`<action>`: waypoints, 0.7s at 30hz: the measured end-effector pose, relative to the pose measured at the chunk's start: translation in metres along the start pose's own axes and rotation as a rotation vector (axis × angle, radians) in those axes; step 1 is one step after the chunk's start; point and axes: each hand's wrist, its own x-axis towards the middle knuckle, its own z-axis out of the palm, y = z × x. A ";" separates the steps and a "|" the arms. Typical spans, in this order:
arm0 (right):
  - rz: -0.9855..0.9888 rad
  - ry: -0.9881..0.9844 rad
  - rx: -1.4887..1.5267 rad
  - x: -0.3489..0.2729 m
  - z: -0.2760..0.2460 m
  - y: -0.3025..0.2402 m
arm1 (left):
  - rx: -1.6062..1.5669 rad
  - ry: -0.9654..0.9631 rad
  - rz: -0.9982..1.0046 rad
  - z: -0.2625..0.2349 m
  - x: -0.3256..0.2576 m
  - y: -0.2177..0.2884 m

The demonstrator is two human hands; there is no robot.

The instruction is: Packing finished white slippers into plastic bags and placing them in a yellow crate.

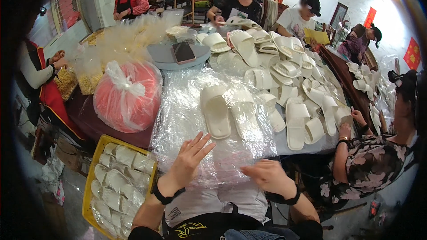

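A clear plastic bag (207, 162) lies on a stack of shiny clear film (178, 111) at the table edge in front of me. Two cream slippers rest side by side there: the left slipper (216, 115), and the right slipper (246, 115), which shows through plastic. Whether the left one is inside the bag I cannot tell. My left hand (189, 160) is open, fingers spread over the bag's near left part, just below the left slipper. At the bag's near right edge my right hand (269, 177) is closed, its curled fingers pinching the plastic.
Loose cream slippers (284, 69) pile up at the right. A tied bag of pink-red items (126, 100) stands left, near a grey tray (155, 55) holding a phone (183, 52). A yellow crate (86, 191) of wrapped slippers sits lower left. Several people work around the table.
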 end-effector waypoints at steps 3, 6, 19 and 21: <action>0.030 0.371 0.062 -0.017 -0.031 0.010 | 0.161 -0.126 0.028 -0.002 0.010 0.005; 0.040 0.329 -0.280 -0.002 -0.052 0.041 | 0.115 -0.167 -0.001 0.007 0.005 -0.002; 0.150 -0.204 -0.241 -0.021 -0.030 0.109 | -0.144 0.005 -0.081 0.007 -0.014 -0.028; 0.164 -0.176 -0.172 -0.022 -0.029 0.114 | -0.239 0.055 -0.143 0.005 -0.014 -0.029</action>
